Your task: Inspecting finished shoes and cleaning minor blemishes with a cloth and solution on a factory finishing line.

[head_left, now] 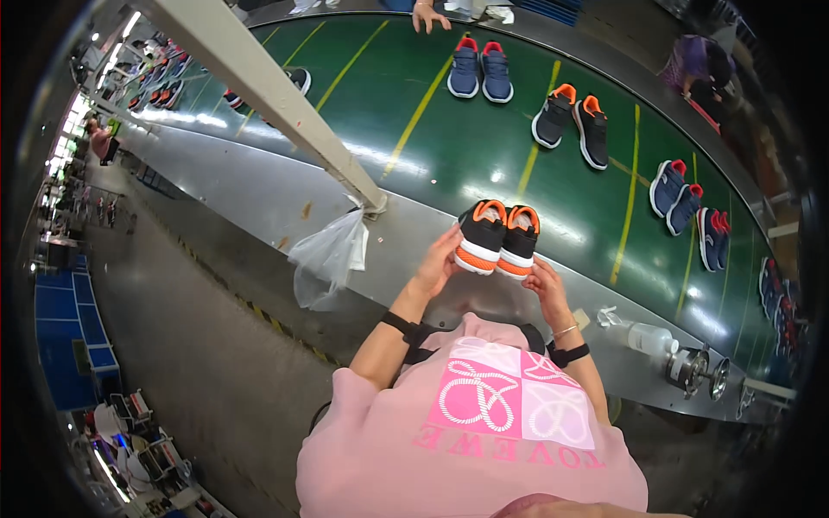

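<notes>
Head view shows left hand (438,262) and right hand (544,281) gripping a black-and-orange shoe pair (498,238) over the green conveyor belt (432,147) near edge, open belt beyond.

**Shoes, hands and other items, counted**

Two black-and-orange shoes (496,237) sit at frame centre, held by two hands, left hand (438,263) and right hand (546,281). On the green belt (414,129): two blue shoes with red heels (480,71) at top centre, two dark grey shoes with orange heels (570,121) to their right, and four blue shoes (691,211) at right. One clear plastic bag (331,256) hangs left of centre. One clear bottle (643,337) lies at lower right. One other person's hand (427,15) shows at the top edge.
</notes>
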